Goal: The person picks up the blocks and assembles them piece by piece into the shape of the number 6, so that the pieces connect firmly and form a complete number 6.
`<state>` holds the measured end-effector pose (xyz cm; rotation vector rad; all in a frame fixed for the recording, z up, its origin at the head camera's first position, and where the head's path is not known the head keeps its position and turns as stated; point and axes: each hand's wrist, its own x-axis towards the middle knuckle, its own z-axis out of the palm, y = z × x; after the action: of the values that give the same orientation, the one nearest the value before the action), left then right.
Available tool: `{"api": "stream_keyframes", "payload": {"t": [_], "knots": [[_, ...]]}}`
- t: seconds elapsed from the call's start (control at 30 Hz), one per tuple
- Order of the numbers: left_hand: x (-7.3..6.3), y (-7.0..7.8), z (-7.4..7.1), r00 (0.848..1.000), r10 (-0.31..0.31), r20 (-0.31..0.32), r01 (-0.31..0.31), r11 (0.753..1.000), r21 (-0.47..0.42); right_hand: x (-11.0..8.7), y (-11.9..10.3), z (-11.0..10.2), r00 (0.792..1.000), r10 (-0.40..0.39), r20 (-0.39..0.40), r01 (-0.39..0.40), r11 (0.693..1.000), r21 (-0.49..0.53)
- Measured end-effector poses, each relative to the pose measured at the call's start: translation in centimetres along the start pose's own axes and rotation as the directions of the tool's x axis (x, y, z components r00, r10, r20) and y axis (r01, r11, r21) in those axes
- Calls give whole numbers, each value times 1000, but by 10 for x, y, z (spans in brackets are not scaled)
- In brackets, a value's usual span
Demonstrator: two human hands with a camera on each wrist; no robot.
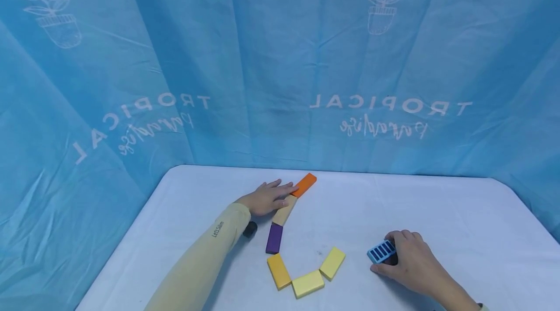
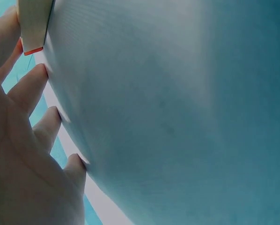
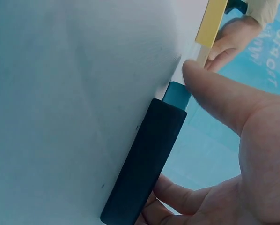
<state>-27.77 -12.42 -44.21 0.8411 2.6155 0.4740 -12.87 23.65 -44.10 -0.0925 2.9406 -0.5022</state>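
A curving row of blocks lies on the white table. Its far end has an orange block (image 1: 306,184), a tan wooden block (image 1: 283,211) and a purple block (image 1: 274,238). My left hand (image 1: 264,199) lies beside these with fingers spread, its index finger touching the orange block and its thumb at the tan one. In the left wrist view the tan block (image 2: 35,21) shows by the left hand (image 2: 32,136). To the right of the row, my right hand (image 1: 409,260) holds a light blue block with dark slots (image 1: 381,251) and a dark block (image 3: 144,161), between thumb and fingers.
The row's near end continues with an amber block (image 1: 279,271) and two pale yellow blocks, one in the middle (image 1: 308,284) and one angled to the right (image 1: 332,263). A blue printed curtain (image 1: 280,68) hangs behind and left of the table (image 1: 459,214).
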Motion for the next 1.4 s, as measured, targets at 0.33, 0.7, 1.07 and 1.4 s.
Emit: {"api": "stream_keyframes", "payload": {"t": [0.33, 0.7, 1.07, 1.4], "knots": [[0, 1, 0, 1000, -12, -1, 12, 1000, 7, 2, -1, -1, 1000, 21, 20, -21, 1000, 12], [-2, 3, -1, 1000, 7, -3, -7, 1000, -6, 3, -2, -4, 999, 24, 26, -25, 999, 25], [-2, 2, -1, 1000, -3, -2, 3, 1000, 3, 3, -8, -8, 1000, 11, 18, -12, 999, 43], [-2, 3, -2, 1000, -2, -3, 2, 1000, -2, 4, -12, -11, 1000, -7, -25, 9, 996, 91]]}}
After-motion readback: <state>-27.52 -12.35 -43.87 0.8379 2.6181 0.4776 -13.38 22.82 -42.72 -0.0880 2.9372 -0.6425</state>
